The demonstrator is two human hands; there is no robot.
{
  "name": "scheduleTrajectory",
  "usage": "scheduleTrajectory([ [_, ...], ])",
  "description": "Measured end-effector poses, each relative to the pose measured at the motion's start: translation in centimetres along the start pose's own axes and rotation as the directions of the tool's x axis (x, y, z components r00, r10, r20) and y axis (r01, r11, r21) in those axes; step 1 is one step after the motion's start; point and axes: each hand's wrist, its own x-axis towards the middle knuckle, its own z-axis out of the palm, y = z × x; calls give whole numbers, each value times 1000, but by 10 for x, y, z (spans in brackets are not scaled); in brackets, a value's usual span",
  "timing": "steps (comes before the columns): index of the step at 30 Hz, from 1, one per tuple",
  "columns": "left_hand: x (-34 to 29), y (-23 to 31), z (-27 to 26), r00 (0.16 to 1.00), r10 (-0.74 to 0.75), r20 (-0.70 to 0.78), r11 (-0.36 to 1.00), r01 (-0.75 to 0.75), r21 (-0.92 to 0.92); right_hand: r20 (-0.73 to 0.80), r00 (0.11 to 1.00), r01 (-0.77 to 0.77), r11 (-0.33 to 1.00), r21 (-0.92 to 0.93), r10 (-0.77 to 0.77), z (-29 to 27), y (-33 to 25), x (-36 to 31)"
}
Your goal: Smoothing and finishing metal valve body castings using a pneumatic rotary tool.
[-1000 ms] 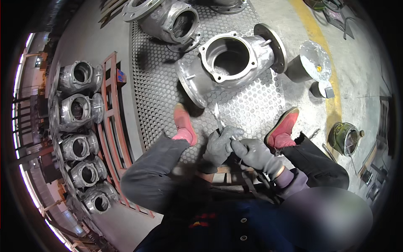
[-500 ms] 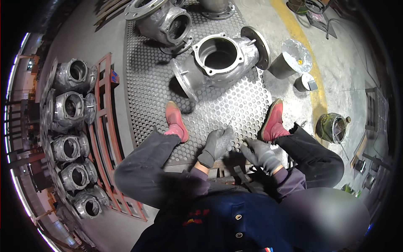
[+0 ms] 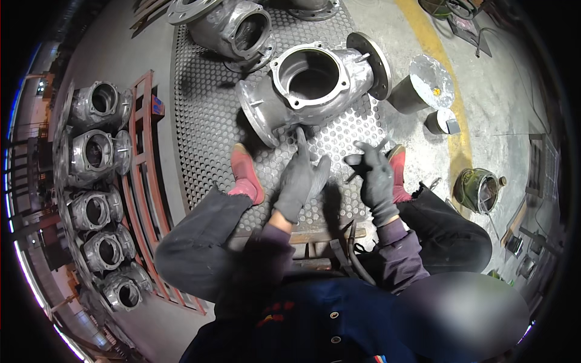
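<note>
My left hand (image 3: 301,181), in a grey glove, reaches forward with its index finger stretched out and thumb apart. Its fingertip is at the lower edge of a grey metal valve body (image 3: 339,103); whether it touches cannot be told. Nothing shows in this hand. My right hand (image 3: 376,181), also gloved, hovers over the perforated metal plate (image 3: 206,133) beside my right shoe (image 3: 397,166). Its fingers are spread, and I make out nothing held. The valve body lies on the plate, its round flanged opening facing up.
More valve castings (image 3: 233,30) stand at the far edge of the plate. Several others line the left, beside a red metal rack (image 3: 142,175). On the right are a grey metal cone (image 3: 417,88), a small can (image 3: 440,121) and a green pot (image 3: 478,189). A dark cable (image 3: 354,248) lies near my lap.
Both hands have moved forward, away from my lap and toward the valve body. My left index finger has stretched out, and my right fingers have spread. The view has shifted slightly.
</note>
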Motion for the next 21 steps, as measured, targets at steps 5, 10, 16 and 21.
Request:
scheduleTrajectory([
  [5, 55, 7, 25, 999, 14, -43, 898, 6, 440, -61, 998, 38, 995, 93, -33, -11, -15, 25],
  [10, 65, -34, 73, 979, 137, -150, 856, -41, 516, -124, 992, -1, 981, 193, 26, -31, -12, 30],
  [16, 10, -146, 82, 874, 409, -264, 903, -429, -22, -135, 982, -99, 965, 242, 134, -39, -38, 57],
  [21, 28, -141, 0, 797, -415, -440, 614, -112, -781, -202, 902, 204, 789, -580, -382, -62, -44, 155],
])
